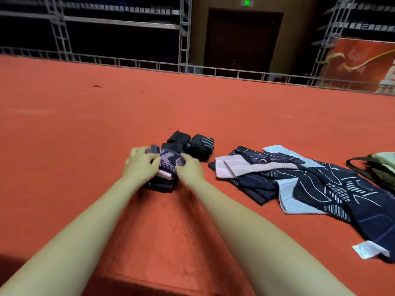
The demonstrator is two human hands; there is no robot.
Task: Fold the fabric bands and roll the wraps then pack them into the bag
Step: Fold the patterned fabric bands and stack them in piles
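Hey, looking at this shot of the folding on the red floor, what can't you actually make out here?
Head view only:
- Bag: cut off by the right edge; whether it is open or what it holds is unseen.
- Folded band: partly covered by the left hand and right hand, both blurred; exact grip unclear.
- White label: print too small to read.
- Unfolded bands: overlapping, so their count is uncertain.
- Dark rolled wraps: too dark to count surely.
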